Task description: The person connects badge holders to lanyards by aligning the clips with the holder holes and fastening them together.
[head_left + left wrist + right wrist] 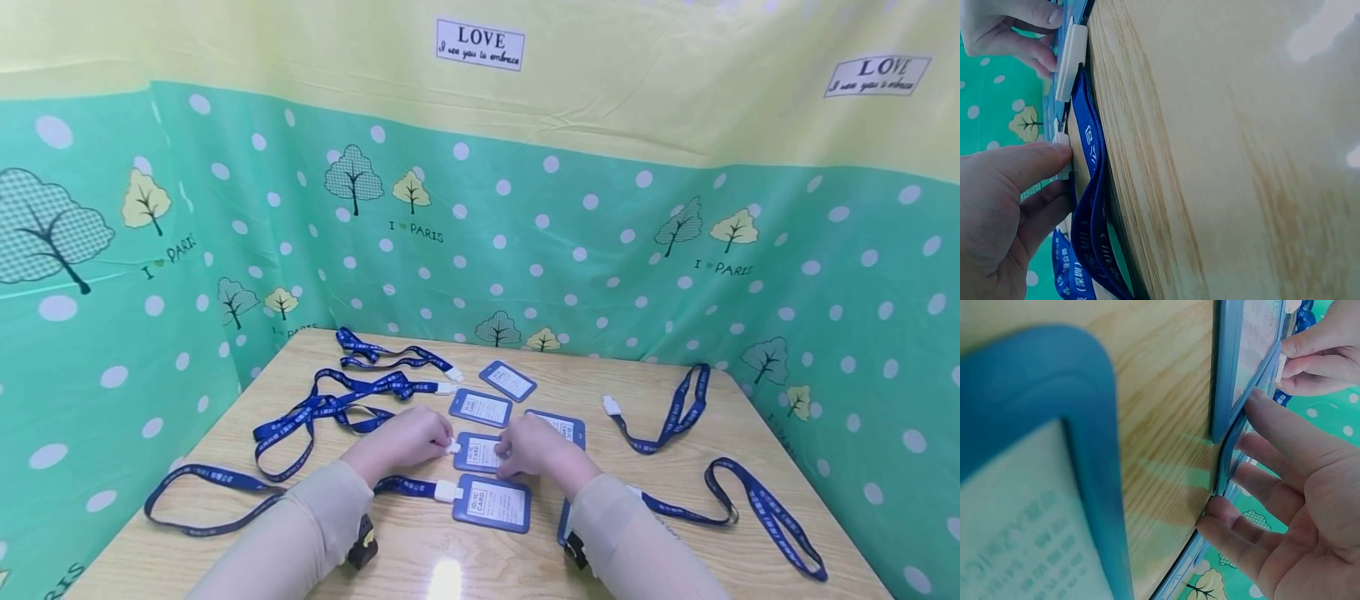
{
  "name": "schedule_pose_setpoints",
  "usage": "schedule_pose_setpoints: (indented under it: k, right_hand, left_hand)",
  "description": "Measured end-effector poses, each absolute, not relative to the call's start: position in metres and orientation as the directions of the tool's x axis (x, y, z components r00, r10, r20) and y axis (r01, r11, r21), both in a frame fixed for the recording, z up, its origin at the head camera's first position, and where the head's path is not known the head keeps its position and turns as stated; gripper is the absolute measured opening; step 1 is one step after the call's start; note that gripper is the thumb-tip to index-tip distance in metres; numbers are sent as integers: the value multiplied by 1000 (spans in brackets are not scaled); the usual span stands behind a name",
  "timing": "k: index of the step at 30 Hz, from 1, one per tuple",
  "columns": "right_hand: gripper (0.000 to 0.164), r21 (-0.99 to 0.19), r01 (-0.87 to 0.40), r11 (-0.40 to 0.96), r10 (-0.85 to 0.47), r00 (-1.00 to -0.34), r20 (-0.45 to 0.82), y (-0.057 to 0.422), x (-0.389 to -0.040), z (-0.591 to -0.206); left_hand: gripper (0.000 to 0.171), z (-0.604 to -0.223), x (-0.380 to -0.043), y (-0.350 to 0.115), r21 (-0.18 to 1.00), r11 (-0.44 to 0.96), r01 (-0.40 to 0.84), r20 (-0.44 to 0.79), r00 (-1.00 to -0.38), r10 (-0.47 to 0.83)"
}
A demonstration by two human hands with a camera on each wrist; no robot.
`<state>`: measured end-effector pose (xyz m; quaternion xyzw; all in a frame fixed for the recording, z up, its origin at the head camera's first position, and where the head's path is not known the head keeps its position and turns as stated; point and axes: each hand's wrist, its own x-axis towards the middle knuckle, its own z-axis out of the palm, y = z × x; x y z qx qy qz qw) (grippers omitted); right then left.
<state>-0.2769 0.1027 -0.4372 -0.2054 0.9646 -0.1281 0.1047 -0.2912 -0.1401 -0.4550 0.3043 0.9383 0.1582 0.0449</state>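
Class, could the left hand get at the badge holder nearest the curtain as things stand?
Probably yes: nothing covers that badge holder, but the left hand pinches a white clip and would likely need to let go first.

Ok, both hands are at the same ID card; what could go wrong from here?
The white clip pinched by the left hand could slip at the end of the ID card. The right hand might nudge the neighbouring card nearer the person. The crossing lanyards at left may snag if pulled.
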Motion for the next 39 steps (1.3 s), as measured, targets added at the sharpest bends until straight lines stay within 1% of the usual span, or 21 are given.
schedule_pose_setpoints:
  k: [10, 21, 27, 34, 39]
  right_hand:
    - [38, -291, -360, 886, -416, -895, -161, 102, -277, -435]
    - [39, -296, -360, 885, -418, -894, -160, 103, -279, -437]
    - [38, -294, -359, 886, -417, -894, -163, 103, -281, -439]
    - [39, -304, -340, 890, -402, -900, -170, 103, -280, -438]
    - [39, -305, -350, 886, -410, -898, -160, 104, -278, -438]
  left_hand:
    - [13, -454, -291, -140, 325, 767, 553, -4, -811, 585]
    - [11, -455, -292, -137, 284, 772, 569, -1, -805, 593]
    - [11, -452, -290, -136, 282, 780, 559, -11, -811, 585]
    - [12, -455, -290, -136, 314, 786, 532, 6, -829, 559]
    - [11, -457, -288, -135, 311, 794, 523, 23, -839, 544]
